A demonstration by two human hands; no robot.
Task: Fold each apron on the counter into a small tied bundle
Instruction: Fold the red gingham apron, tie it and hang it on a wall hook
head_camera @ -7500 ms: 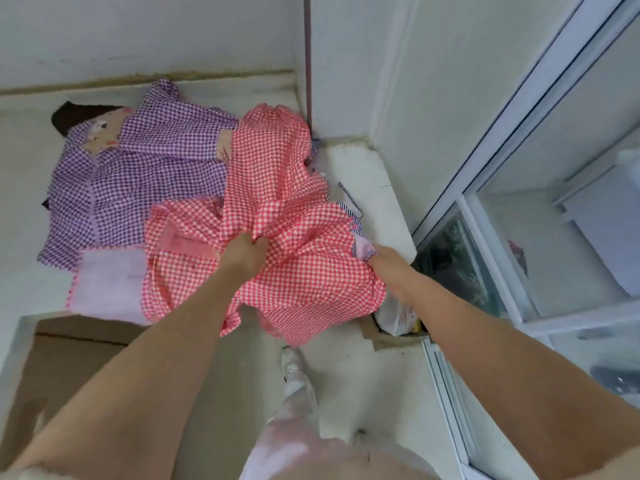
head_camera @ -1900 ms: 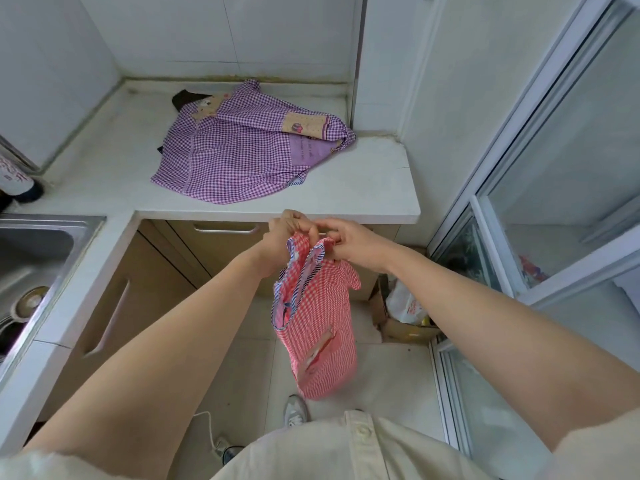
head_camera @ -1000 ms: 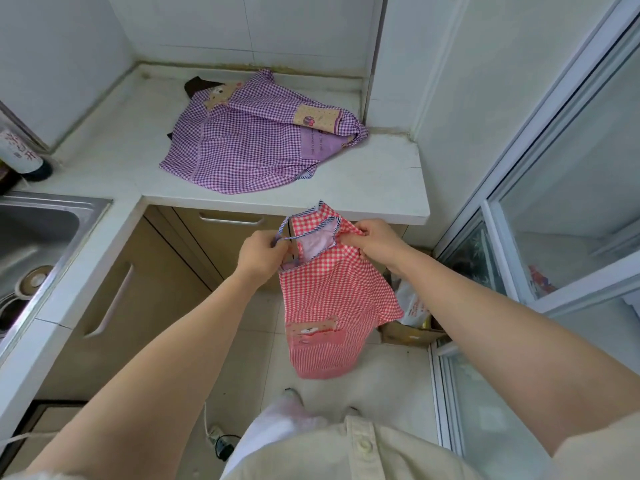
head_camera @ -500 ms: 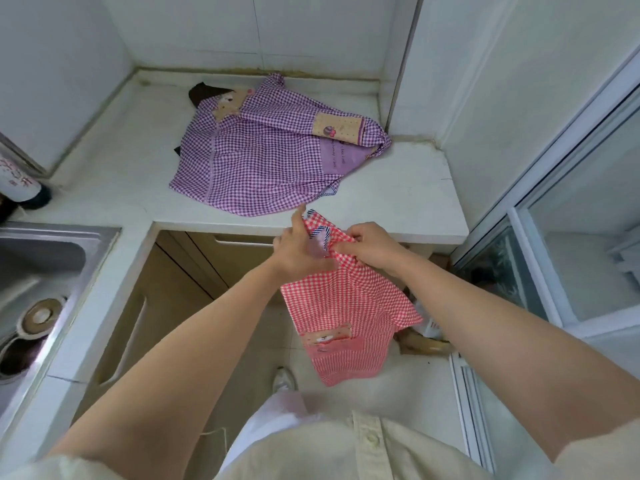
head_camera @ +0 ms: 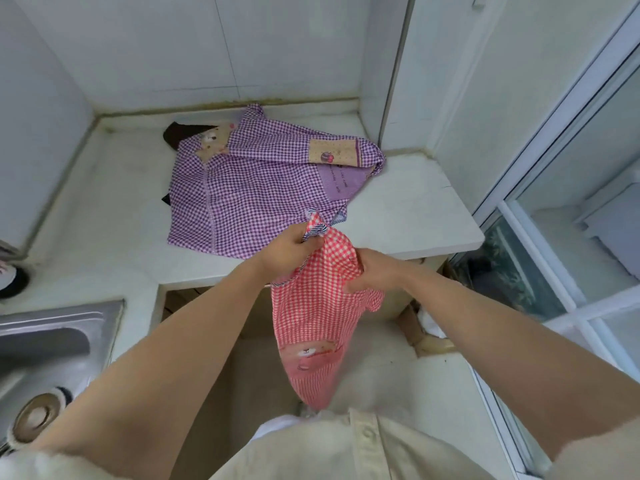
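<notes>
Red-checked apron (head_camera: 311, 306) hangs in the air just in front of the counter (head_camera: 408, 216), gathered into a long, narrow drape. The left hand (head_camera: 284, 251) pinches its top, where a striped trim (head_camera: 317, 231) pokes out above the knuckles. The right hand (head_camera: 372, 271) is curled tight round the cloth just beside it. To fold it well, I judge the hands should line up the edges, hold the drape taut and halve it evenly before wrapping any tie, so no loose corner spills out. A purple-checked apron (head_camera: 249, 195) lies spread on the counter, not yet folded.
</notes>
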